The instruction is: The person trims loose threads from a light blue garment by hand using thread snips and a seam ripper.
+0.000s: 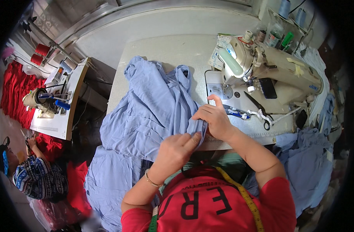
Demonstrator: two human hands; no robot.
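Note:
A light blue garment [148, 98] lies spread and rumpled over the sewing table, with part of it hanging off the near left edge. My left hand [178, 150] is closed on a folded edge of it near the front of the table, thumb pressed against the cloth. Just beyond, my right hand [214, 119] pinches the same edge, one finger raised. The cloth between the fingertips is partly hidden. To the right of that hand lie blue-handled snips [235, 112], close to the sewing machine [277, 67].
Black scissors [258, 104], a phone [268, 88] and a ruler strip [258, 135] lie on the right. More blue cloth [306, 162] hangs there. At left, a co-worker [41, 176] holds scissors beside red fabric and another machine [39, 99].

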